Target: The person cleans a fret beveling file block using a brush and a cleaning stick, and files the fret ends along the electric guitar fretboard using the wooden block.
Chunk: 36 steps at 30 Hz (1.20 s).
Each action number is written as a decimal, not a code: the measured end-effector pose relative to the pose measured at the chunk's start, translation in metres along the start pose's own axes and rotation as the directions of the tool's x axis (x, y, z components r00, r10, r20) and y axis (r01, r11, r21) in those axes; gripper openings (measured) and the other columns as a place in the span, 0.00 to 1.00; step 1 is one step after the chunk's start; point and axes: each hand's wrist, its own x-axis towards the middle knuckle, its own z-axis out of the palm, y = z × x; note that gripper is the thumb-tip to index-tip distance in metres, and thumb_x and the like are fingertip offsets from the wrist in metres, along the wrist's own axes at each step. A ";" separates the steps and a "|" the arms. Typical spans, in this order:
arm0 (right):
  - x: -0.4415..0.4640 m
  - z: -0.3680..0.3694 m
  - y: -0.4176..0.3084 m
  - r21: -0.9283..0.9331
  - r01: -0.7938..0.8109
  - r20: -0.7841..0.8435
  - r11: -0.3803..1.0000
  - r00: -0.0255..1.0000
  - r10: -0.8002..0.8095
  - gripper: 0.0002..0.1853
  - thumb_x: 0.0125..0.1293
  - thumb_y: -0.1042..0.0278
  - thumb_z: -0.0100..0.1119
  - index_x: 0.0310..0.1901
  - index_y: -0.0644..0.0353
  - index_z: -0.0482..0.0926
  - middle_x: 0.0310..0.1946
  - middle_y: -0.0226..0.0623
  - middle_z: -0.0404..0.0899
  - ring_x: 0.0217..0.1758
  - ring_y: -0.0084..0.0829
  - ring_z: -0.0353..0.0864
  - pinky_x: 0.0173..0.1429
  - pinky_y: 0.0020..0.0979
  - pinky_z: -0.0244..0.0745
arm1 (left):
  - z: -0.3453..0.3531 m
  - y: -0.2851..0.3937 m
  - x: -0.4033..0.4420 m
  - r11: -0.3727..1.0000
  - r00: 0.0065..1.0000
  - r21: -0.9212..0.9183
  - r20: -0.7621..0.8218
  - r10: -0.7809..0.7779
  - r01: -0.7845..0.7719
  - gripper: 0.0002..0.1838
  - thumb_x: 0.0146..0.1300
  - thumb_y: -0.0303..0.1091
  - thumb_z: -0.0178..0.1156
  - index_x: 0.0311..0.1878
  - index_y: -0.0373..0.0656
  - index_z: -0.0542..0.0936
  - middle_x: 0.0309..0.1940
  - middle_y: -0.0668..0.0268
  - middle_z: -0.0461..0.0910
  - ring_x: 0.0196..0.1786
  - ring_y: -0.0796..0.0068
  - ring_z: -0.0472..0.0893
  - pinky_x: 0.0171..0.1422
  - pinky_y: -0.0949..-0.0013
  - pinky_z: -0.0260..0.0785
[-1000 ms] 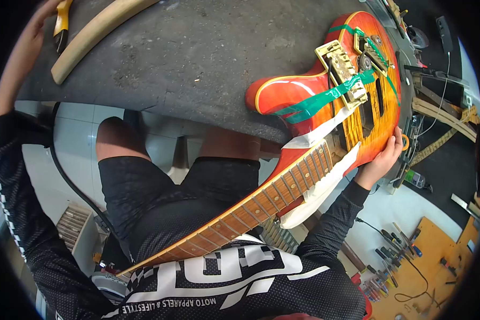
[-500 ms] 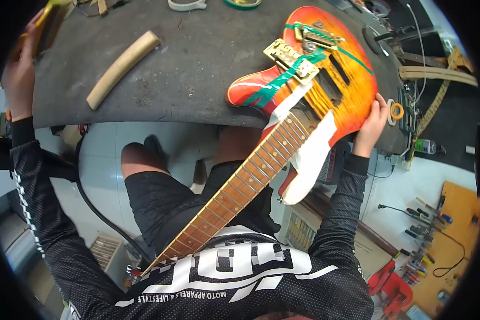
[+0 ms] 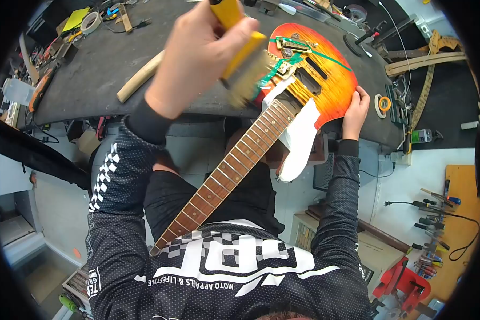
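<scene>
My left hand (image 3: pixel 194 56) is closed round the yellow handle of a brush (image 3: pixel 232 58). The brush's pale bristles are blurred and hang beside the guitar's upper horn, hiding part of it. An orange-red electric guitar body (image 3: pixel 333 80) lies on the dark bench, with green tape and gold hardware on it. Its fretted neck (image 3: pixel 229 170) slants down to my torso. White covering (image 3: pixel 303 140) sits at the joint of neck and body. My right hand (image 3: pixel 356 111) grips the body's right edge, its fingers bent over the rim.
A curved wooden piece (image 3: pixel 138 79) lies behind my left wrist on the bench (image 3: pixel 96 69). Rolls of tape (image 3: pixel 383 103) are right of the guitar. An orange-handled tool (image 3: pixel 41 89) is at far left. Screwdrivers hang on a wooden board (image 3: pixel 461 186) at right.
My left hand has swung from the far left to the guitar, bringing the brush with it. The view has shifted, and my right hand remains on the body's edge.
</scene>
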 end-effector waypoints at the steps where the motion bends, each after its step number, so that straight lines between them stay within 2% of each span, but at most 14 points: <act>1: 0.002 0.002 -0.001 0.004 -0.006 0.001 1.000 1.000 0.006 0.17 0.88 0.64 0.53 0.65 0.69 0.80 0.63 0.49 0.82 0.68 0.45 0.81 0.76 0.42 0.72 | 0.014 0.007 -0.004 0.952 0.999 -0.304 0.012 -0.035 0.037 0.16 0.78 0.42 0.72 0.53 0.36 0.85 0.36 0.58 0.91 0.38 0.72 0.90 0.46 0.63 0.84; 5: 0.002 0.001 0.005 0.010 0.013 0.008 1.000 1.000 -0.013 0.18 0.88 0.63 0.53 0.64 0.69 0.81 0.63 0.50 0.82 0.69 0.45 0.81 0.76 0.43 0.72 | 0.031 0.021 -0.027 0.990 0.958 0.054 0.251 -0.137 0.127 0.14 0.79 0.38 0.71 0.54 0.37 0.83 0.41 0.61 0.91 0.45 0.71 0.91 0.51 0.64 0.83; 7: 0.002 0.001 0.002 0.025 0.017 0.001 1.000 1.000 -0.017 0.18 0.88 0.63 0.53 0.65 0.69 0.81 0.64 0.50 0.82 0.69 0.45 0.81 0.77 0.43 0.72 | 0.010 0.025 -0.011 0.732 0.961 0.624 0.154 0.229 -0.274 0.14 0.79 0.39 0.72 0.52 0.37 0.84 0.36 0.62 0.91 0.37 0.72 0.91 0.42 0.64 0.81; 8: 0.001 0.000 0.000 0.016 0.012 -0.001 1.000 1.000 -0.012 0.18 0.88 0.63 0.53 0.65 0.69 0.80 0.64 0.50 0.82 0.69 0.45 0.81 0.77 0.43 0.72 | 0.003 0.024 -0.007 0.772 0.953 0.573 0.055 0.298 -0.274 0.14 0.79 0.39 0.72 0.52 0.38 0.84 0.33 0.65 0.90 0.32 0.74 0.89 0.38 0.65 0.80; 10: 0.002 0.001 -0.002 0.003 0.007 -0.001 1.000 1.000 -0.007 0.18 0.88 0.63 0.53 0.65 0.70 0.80 0.65 0.51 0.82 0.70 0.45 0.81 0.77 0.43 0.72 | 0.008 0.036 -0.018 0.999 0.998 0.022 0.048 -0.046 0.045 0.14 0.79 0.39 0.73 0.52 0.38 0.84 0.35 0.64 0.89 0.38 0.80 0.88 0.43 0.69 0.79; 12: 0.003 0.002 -0.001 -0.004 0.009 0.002 1.000 1.000 -0.009 0.19 0.88 0.63 0.53 0.66 0.70 0.80 0.65 0.51 0.82 0.70 0.46 0.81 0.77 0.43 0.72 | 0.021 0.042 -0.033 0.885 0.948 -0.372 0.252 -0.192 0.278 0.15 0.78 0.39 0.74 0.52 0.37 0.84 0.38 0.63 0.88 0.45 0.83 0.85 0.49 0.72 0.78; 14: 0.004 0.000 0.003 -0.001 0.014 0.009 1.000 1.000 -0.014 0.19 0.88 0.63 0.53 0.66 0.72 0.79 0.65 0.52 0.82 0.69 0.45 0.81 0.77 0.43 0.72 | 0.001 0.043 -0.039 0.978 0.954 0.206 0.298 -0.030 -0.033 0.15 0.76 0.38 0.75 0.52 0.37 0.84 0.36 0.62 0.87 0.39 0.77 0.86 0.43 0.67 0.78; 16: 0.002 -0.001 -0.002 0.015 0.008 0.010 1.000 1.000 -0.009 0.20 0.89 0.62 0.54 0.67 0.72 0.79 0.65 0.50 0.83 0.69 0.42 0.81 0.77 0.40 0.73 | -0.030 0.036 -0.031 0.684 0.893 0.578 0.233 0.385 -0.445 0.13 0.77 0.37 0.73 0.53 0.38 0.85 0.36 0.61 0.87 0.33 0.72 0.86 0.36 0.62 0.78; 18: 0.000 -0.002 -0.003 0.082 -0.038 0.008 0.996 0.999 0.037 0.21 0.89 0.62 0.54 0.69 0.72 0.78 0.65 0.48 0.83 0.69 0.39 0.82 0.76 0.38 0.74 | -0.081 0.031 -0.025 0.645 0.925 0.678 0.150 0.349 -0.353 0.10 0.78 0.34 0.73 0.55 0.42 0.88 0.46 0.63 0.92 0.42 0.71 0.92 0.41 0.67 0.82; 19: 0.002 -0.001 -0.001 0.144 -0.078 0.008 0.986 0.997 0.078 0.21 0.90 0.62 0.54 0.69 0.72 0.77 0.66 0.47 0.83 0.69 0.38 0.82 0.76 0.37 0.74 | -0.108 0.025 -0.026 0.732 0.978 0.666 -0.019 0.209 -0.144 0.11 0.77 0.34 0.74 0.57 0.44 0.90 0.49 0.63 0.93 0.47 0.69 0.92 0.47 0.68 0.84; 20: 0.004 0.000 0.000 0.205 -0.117 0.011 0.972 0.993 0.118 0.21 0.90 0.61 0.54 0.70 0.72 0.77 0.66 0.46 0.83 0.69 0.36 0.82 0.76 0.36 0.74 | -0.134 0.015 -0.018 0.697 0.943 0.683 -0.037 0.331 -0.218 0.12 0.78 0.35 0.74 0.59 0.44 0.90 0.51 0.63 0.93 0.49 0.69 0.91 0.53 0.67 0.83; 22: 0.005 0.000 -0.002 0.325 -0.181 0.026 0.928 0.983 0.183 0.21 0.90 0.62 0.54 0.70 0.71 0.75 0.65 0.44 0.82 0.69 0.34 0.81 0.75 0.35 0.75 | -0.187 -0.012 -0.011 0.368 0.924 0.900 0.086 0.373 -0.233 0.13 0.75 0.31 0.74 0.60 0.44 0.90 0.56 0.63 0.90 0.59 0.59 0.88 0.67 0.61 0.78; 32: 0.005 0.000 -0.014 0.336 -0.260 0.009 0.905 0.962 0.273 0.23 0.91 0.61 0.52 0.74 0.70 0.76 0.70 0.45 0.81 0.72 0.34 0.81 0.78 0.37 0.76 | -0.265 -0.192 -0.075 0.360 0.999 0.932 0.036 0.029 -0.044 0.30 0.62 0.13 0.58 0.65 0.50 0.88 0.70 0.64 0.84 0.77 0.53 0.78 0.84 0.55 0.69; 36: 0.008 -0.007 -0.005 0.252 -0.250 0.015 0.935 0.967 0.255 0.23 0.91 0.60 0.52 0.74 0.70 0.77 0.70 0.44 0.81 0.73 0.34 0.81 0.79 0.37 0.76 | -0.297 -0.226 -0.074 0.602 0.993 0.795 0.114 -0.021 -0.078 0.30 0.68 0.16 0.48 0.69 0.41 0.85 0.70 0.52 0.85 0.79 0.52 0.78 0.87 0.56 0.66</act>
